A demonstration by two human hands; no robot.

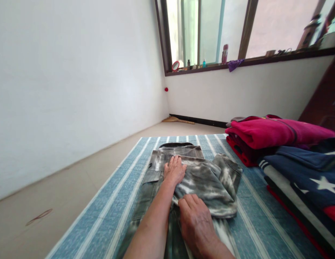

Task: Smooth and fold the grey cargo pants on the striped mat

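Mat (108, 216) free on left, bare floor (62, 194) beyond, folded clothes stack (281, 144) blocks right

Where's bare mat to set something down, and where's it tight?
Free: striped mat left of the grey shirt, out to the floor. Narrow strip between shirt and folded stack. Crowded: shirt middle under left hand and right hand.
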